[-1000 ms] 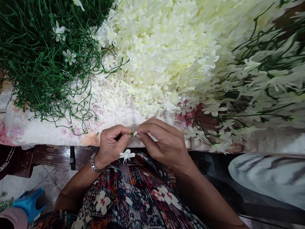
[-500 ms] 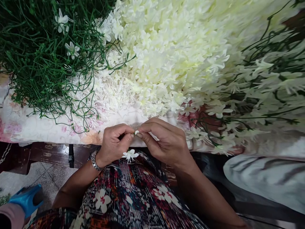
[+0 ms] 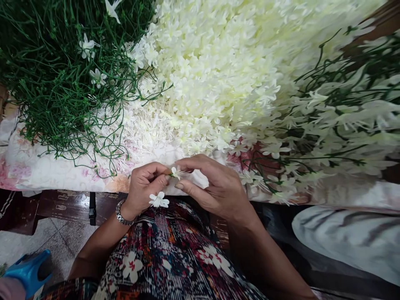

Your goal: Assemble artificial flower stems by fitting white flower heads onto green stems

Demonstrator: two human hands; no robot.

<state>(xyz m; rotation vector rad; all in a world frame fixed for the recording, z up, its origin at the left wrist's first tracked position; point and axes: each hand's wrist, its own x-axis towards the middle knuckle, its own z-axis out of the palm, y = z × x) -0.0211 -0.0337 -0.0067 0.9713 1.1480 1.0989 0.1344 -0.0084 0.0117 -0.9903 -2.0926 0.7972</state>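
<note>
My left hand (image 3: 144, 188) and my right hand (image 3: 215, 186) meet at the fingertips just below the table edge, above my lap. Both pinch a small white artificial flower (image 3: 176, 171) on a thin green stem. A second white flower (image 3: 158, 200) hangs below the left hand's fingers, on the same sprig as far as I can tell. A metal watch (image 3: 120, 215) sits on the left wrist. Straight ahead lies a big heap of loose cream petals (image 3: 218, 71).
A tangle of bare green stems (image 3: 59, 79) fills the table's left, thin white stamen pieces (image 3: 140, 125) lie in the middle, and finished flower sprigs (image 3: 331, 125) lie right. A floral cloth (image 3: 46, 171) covers the table. A blue shoe (image 3: 28, 271) shows bottom left, grey fabric (image 3: 350, 241) bottom right.
The flower head between my fingertips now shows opened petals on the stem. The lower flower has shifted slightly left. My hands stay in the same place.
</note>
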